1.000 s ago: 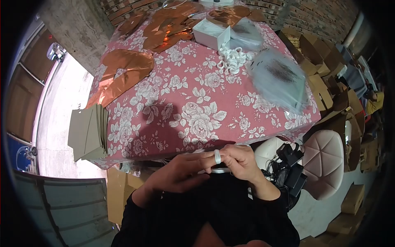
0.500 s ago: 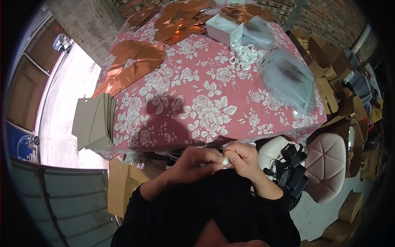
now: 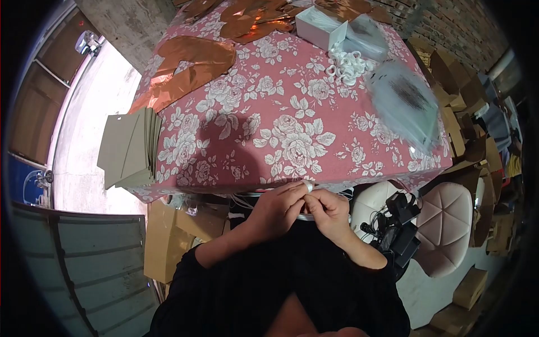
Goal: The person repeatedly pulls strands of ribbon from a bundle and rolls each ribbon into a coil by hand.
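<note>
Close in front of my body, just off the table's near edge, my two hands meet. Between the fingertips of my left hand [image 3: 278, 206] shows a small white ring [image 3: 308, 186], mostly covered by the fingers. My right hand [image 3: 328, 209] is closed with thumb and fingers pinched against the same ring from the other side. Similar white rings [image 3: 349, 66] lie in a loose pile at the far right of the table, beside an open white box [image 3: 321, 31].
Clear plastic packets [image 3: 401, 104] lie at the table's right. Copper foil shapes [image 3: 196, 59] spread over its far left, and grey-brown cards [image 3: 126, 147] stack at the left corner. A pale chair [image 3: 443, 224] with black devices [image 3: 403, 238] stands right, cardboard boxes [image 3: 449, 84] beyond.
Both hands have moved up slightly, toward the table edge. The white ring now sits at the top of my fingertips. The view has tilted a little.
</note>
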The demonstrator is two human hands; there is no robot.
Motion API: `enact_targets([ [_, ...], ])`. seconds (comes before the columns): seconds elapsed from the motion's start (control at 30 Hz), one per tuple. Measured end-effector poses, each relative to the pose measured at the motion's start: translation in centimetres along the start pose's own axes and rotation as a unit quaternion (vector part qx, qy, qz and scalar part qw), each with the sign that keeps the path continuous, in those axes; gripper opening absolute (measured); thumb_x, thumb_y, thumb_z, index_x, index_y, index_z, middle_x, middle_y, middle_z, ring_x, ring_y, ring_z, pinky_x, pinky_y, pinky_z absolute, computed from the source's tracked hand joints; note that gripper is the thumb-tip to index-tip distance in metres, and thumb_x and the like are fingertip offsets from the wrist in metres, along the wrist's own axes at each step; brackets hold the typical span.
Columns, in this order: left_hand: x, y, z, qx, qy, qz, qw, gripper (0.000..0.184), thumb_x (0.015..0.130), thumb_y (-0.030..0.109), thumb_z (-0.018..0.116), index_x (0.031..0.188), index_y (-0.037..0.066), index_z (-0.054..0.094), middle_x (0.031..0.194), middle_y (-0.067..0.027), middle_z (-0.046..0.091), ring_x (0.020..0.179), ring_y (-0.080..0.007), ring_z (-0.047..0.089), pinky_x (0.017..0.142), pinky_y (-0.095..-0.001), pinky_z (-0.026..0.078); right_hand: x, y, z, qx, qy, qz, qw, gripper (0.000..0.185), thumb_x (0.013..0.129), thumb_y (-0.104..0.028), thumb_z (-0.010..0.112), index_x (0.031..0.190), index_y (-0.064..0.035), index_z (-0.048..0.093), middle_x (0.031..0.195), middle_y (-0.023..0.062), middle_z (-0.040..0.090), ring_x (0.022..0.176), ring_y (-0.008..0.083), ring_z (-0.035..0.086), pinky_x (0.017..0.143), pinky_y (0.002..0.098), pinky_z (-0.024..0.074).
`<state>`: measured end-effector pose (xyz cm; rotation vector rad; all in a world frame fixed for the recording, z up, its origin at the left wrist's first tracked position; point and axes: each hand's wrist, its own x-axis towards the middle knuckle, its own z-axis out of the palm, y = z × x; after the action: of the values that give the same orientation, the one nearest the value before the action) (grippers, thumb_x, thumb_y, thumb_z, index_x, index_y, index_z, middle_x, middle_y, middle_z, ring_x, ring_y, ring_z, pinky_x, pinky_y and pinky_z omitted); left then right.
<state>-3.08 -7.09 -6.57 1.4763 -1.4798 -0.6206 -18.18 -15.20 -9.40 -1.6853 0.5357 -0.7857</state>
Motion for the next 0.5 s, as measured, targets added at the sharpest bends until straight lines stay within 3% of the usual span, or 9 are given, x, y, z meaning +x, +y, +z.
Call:
enact_targets([
  [0.03,-0.2,-0.2,0.1,0.106,0.039,0.081,0.99,0.024,0.086,0.001,0.062,0.11,-0.004,0.062,0.094,-0.0149,0.066,0.082,-0.0261,0.066,0.073,-0.0333,0.053,0.0,-0.2,-0.1,0.0,0.001,0.004,1.0,0.007,0.091,-0.001,0.061,0.093,0.0028,0.067,0.074,0.0067,0.066,0.063,0.0122,0.061,0.059,0.0257,0.0483],
  [0.07,-0.5,-0.2,0.1,0.079,0.024,0.043,0.996,0.018,0.082,0.001,0.064,0.099,-0.003,0.061,0.092,-0.0181,0.065,0.082,-0.0336,0.065,0.073,-0.0377,0.053,0.0,-0.6,-0.4,-0.031,0.0,-0.018,0.999,0.006,0.088,0.0,0.063,0.091,0.0026,0.067,0.075,0.0086,0.066,0.063,0.0146,0.062,0.058,0.027,0.0487],
  [0.1,-0.7,-0.1,-0.3,0.105,-0.007,0.017,0.994,0.014,0.082,0.0,0.065,0.094,-0.004,0.061,0.087,-0.0181,0.065,0.078,-0.0334,0.064,0.07,-0.0363,0.052,0.0,-0.9,-0.5,-0.062,-0.001,-0.04,0.997,0.006,0.085,0.001,0.065,0.09,0.0024,0.067,0.075,0.0105,0.066,0.063,0.017,0.063,0.058,0.0283,0.049],
  [0.17,-1.0,-0.5,-0.6,0.068,-0.053,-0.005,0.996,0.011,0.088,0.008,0.062,0.094,-0.001,0.063,0.083,-0.0112,0.066,0.069,-0.0266,0.064,0.063,-0.0338,0.051,0.3,-1.2,-0.6,-0.085,0.012,-0.08,0.993,0.003,0.086,0.0,0.065,0.087,0.0026,0.065,0.073,0.0101,0.064,0.062,0.0174,0.062,0.057,0.0281,0.0477],
  [0.2,-1.0,-0.1,-1.2,0.067,-0.056,-0.006,0.996,0.011,0.088,0.008,0.062,0.094,-0.001,0.063,0.083,-0.0112,0.066,0.069,-0.0266,0.064,0.063,-0.0338,0.051,0.2,-1.1,-0.5,-0.055,0.004,-0.034,0.998,0.004,0.088,-0.001,0.063,0.087,0.0028,0.065,0.072,0.0085,0.063,0.062,0.0148,0.06,0.057,0.0271,0.0469],
  [0.23,-0.9,0.8,-1.9,-0.108,-0.088,-0.107,0.984,0.012,0.089,0.009,0.062,0.093,-0.002,0.065,0.08,-0.0086,0.066,0.063,-0.0199,0.061,0.059,-0.0306,0.049,0.1,-0.9,-0.4,-0.025,-0.003,0.011,1.0,0.007,0.091,-0.002,0.062,0.088,0.003,0.064,0.071,0.007,0.063,0.062,0.0122,0.059,0.057,0.0262,0.0461],
  [0.27,-0.8,1.3,-2.3,-0.278,-0.116,-0.204,0.931,0.015,0.09,0.01,0.061,0.093,-0.003,0.067,0.076,-0.006,0.066,0.057,-0.0132,0.058,0.055,-0.0273,0.047,-0.3,-0.1,-0.1,0.08,-0.023,0.055,0.995,0.015,0.097,-0.007,0.057,0.089,0.0026,0.064,0.071,0.0024,0.062,0.062,0.0074,0.055,0.057,0.0238,0.0445],
  [0.4,-0.8,0.7,-1.9,-0.402,-0.044,-0.213,0.889,0.02,0.093,0.01,0.057,0.097,-0.004,0.072,0.07,-0.0035,0.064,0.057,-0.0058,0.053,0.052,-0.0206,0.042,-0.8,0.6,0.9,0.205,-0.017,0.056,0.977,0.022,0.101,-0.015,0.054,0.092,0.0015,0.065,0.069,-0.0005,0.059,0.06,0.0059,0.051,0.056,0.0213,0.043],
  [0.5,-0.9,0.3,-0.8,-0.4,0.024,-0.213,0.891,0.022,0.094,0.01,0.055,0.1,-0.003,0.072,0.069,-0.0023,0.063,0.056,-0.0046,0.051,0.052,-0.0197,0.041,-1.1,0.6,0.6,0.259,-0.06,0.16,0.951,0.025,0.101,-0.017,0.053,0.093,0.0021,0.066,0.069,0.0007,0.061,0.059,0.0065,0.051,0.057,0.0208,0.0432],
])
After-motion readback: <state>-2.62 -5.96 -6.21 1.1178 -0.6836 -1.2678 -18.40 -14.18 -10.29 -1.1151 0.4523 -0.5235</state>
